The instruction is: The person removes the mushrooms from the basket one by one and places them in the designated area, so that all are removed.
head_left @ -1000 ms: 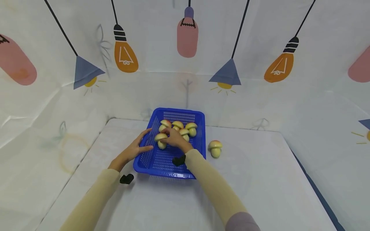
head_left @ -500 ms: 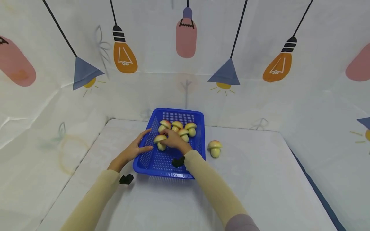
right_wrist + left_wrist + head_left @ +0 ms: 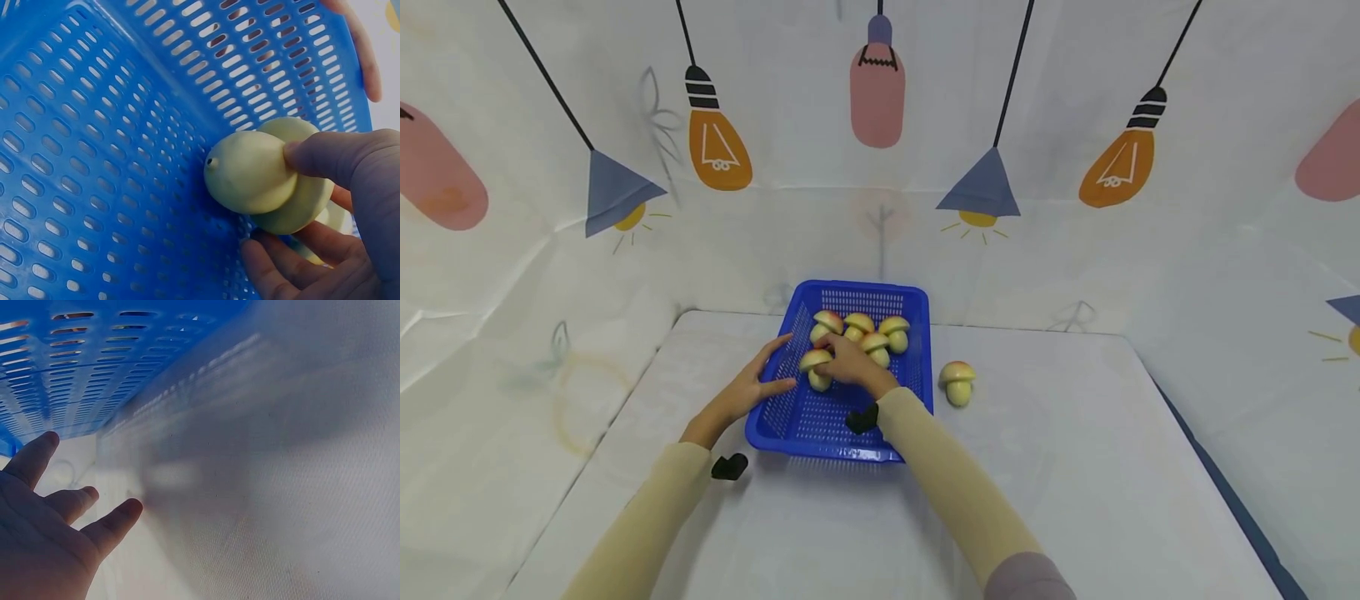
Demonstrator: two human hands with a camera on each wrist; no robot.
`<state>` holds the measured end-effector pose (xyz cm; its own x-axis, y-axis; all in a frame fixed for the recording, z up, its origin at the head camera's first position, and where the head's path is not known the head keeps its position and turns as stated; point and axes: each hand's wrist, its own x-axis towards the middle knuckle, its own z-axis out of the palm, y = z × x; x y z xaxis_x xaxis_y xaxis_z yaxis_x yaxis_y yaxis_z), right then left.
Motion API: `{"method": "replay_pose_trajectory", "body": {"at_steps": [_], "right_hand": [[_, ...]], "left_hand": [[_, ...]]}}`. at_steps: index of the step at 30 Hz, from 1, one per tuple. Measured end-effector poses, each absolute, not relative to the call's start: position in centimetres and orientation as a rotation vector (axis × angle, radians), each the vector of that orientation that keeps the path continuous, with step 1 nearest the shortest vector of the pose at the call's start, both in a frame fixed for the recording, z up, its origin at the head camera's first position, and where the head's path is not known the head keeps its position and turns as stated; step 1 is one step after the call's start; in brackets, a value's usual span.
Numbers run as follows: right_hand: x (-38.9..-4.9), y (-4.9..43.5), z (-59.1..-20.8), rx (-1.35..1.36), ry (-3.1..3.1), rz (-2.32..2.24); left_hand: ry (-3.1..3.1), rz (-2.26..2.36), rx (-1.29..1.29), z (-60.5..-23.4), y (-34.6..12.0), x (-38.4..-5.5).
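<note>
Inside the blue plastic basket (image 3: 827, 429) my right hand (image 3: 853, 364) pinches a mushroom (image 3: 817, 375), pale yellow-green with a rounded cap, near the left wall. The right wrist view has the thumb (image 3: 331, 156) on that mushroom's (image 3: 250, 172) side and fingers (image 3: 306, 250) around its far side. Several similar mushrooms (image 3: 876, 346), some with reddish caps, stand farther back in the basket. My left hand (image 3: 748, 387) rests at the basket's left rim, thumb and index finger spread. In the left wrist view its other fingers (image 3: 115, 528) extend straight outside the perforated wall.
One more mushroom (image 3: 958, 383) stands on the white table (image 3: 1060, 450), just right of the basket. A white sheet (image 3: 805, 233) printed with lamps hangs behind the table. Dark wrist devices (image 3: 862, 419) sit beneath both wrists.
The view has shifted slightly. Both hands, the basket and the mushrooms keep their places relative to one another.
</note>
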<state>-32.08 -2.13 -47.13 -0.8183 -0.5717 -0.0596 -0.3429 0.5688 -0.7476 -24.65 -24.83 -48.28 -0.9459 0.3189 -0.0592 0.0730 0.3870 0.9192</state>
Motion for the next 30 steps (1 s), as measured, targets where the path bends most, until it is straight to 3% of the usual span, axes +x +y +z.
{"method": "replay_pose_trajectory", "body": {"at_steps": [30], "right_hand": [[-32.48, -1.84, -46.96, -0.748, 2.518, -1.203]], "left_hand": [[2.446, 1.557, 0.314, -48.17, -24.77, -24.36]]}}
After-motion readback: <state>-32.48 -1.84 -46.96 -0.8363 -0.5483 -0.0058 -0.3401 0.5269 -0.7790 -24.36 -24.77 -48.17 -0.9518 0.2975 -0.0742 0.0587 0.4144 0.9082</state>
